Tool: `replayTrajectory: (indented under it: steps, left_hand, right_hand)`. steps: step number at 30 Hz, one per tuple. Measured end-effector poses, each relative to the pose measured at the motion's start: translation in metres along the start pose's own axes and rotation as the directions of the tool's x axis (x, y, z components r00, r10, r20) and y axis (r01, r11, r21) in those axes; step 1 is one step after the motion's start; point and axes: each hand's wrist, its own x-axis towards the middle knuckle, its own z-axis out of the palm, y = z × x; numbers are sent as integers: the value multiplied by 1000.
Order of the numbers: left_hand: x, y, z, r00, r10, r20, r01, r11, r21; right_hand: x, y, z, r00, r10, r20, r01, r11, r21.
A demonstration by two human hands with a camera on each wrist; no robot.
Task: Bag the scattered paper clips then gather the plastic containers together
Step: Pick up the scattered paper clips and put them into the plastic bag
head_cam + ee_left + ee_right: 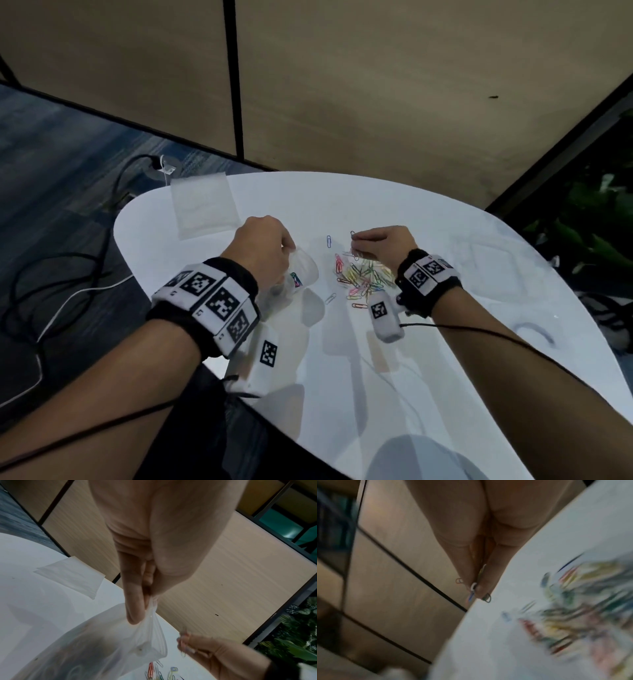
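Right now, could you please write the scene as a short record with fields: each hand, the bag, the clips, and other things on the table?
left hand: pinches the rim of the clear plastic bag, lifted
right hand: pinches a few paper clips above the pile
clear plastic bag: already holds some clips
pile of coloured paper clips: loose on the white table
flat translucent bag: far left table edge

The head view looks down from above on the white table (pixel 428 359). Each wrist view looks close along its own hand toward the fingers. All three share the paper-clip pile (pixel 363 277).
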Motion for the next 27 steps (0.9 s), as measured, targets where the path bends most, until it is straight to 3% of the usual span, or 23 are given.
replayTrajectory:
  steps: [2, 4, 6, 9, 11, 14, 17, 19, 20, 21, 23, 27]
  left_hand:
    - [0, 1, 0, 1000, -16, -3, 16, 999, -28]
    - [-1, 1, 0, 1000, -19, -9, 19, 999, -38]
    - [-1, 0, 0, 1000, -24, -16, 23, 998, -53]
    - [-1, -1, 0, 999, -33, -27, 30, 995, -98]
    - [-1, -2, -1, 999, -37, -32, 34, 992, -118]
    - [0, -4, -3, 999, -34, -34, 30, 993, -116]
    - [1, -6, -4, 999, -31, -43, 26, 992, -127]
    - [0, -9, -4, 998, -33, -44, 27, 991, -130]
    - [0, -11, -5, 998, -33, -44, 27, 991, -132]
    - [0, -13, -7, 998, -32, -45, 26, 991, -132]
    - [-1, -15, -10, 998, -28, -50, 22, 992, -123]
    - [-3, -15, -12, 999, -28, -45, 25, 996, -82]
  right_hand:
    - [-23, -21, 10, 988, 15, 151, -61, 951, 304]
    - [-45, -36, 27, 964, -7, 266, -93, 928, 362]
    - [-58, -38, 45, 952, -22, 305, -72, 954, 291]
    - [-63, -30, 67, 972, -112, 205, 116, 993, -8]
    - [-66, -28, 74, 958, -213, 190, 255, 939, -230]
    - [-70, -36, 76, 918, -255, 305, 369, 832, -414]
    - [-67, -46, 69, 923, -221, 316, 320, 896, -308]
    - [-52, -49, 61, 946, -209, 250, 259, 948, -187]
    - [-41, -48, 56, 955, -218, 202, 259, 944, -206]
    - [-26, -44, 51, 960, -231, 158, 269, 918, -292]
    - [4, -33, 43, 963, -227, 146, 269, 765, -585]
    - [38, -3, 51, 955, -37, 295, 275, 483, -831]
